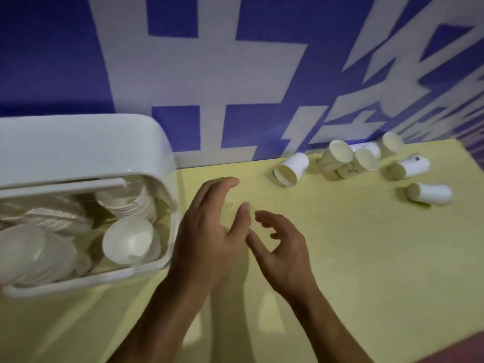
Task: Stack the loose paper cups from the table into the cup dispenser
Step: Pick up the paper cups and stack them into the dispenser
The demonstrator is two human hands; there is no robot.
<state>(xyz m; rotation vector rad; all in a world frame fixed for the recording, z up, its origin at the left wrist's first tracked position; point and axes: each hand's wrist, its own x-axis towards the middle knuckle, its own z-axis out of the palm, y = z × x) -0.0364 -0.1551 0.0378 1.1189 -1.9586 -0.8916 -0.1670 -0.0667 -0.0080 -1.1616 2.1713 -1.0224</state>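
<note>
A white cup dispenser [86, 148] stands at the left with its top open, and stacks of white paper cups [128, 239] lie inside it. Several loose paper cups lie on their sides at the far right of the yellow table [353, 258]: one nearest me [290, 169], a cluster [340, 158] by the wall, and two further right [408, 167] [429, 193]. My left hand [209, 231] hovers just right of the dispenser, fingers spread, holding nothing. My right hand [282, 247] is beside it, fingers curled apart, empty.
A blue wall with large white characters [209, 74] rises directly behind the table. The table's right edge runs near the rightmost cups. A reddish surface [458, 349] shows at the bottom right corner.
</note>
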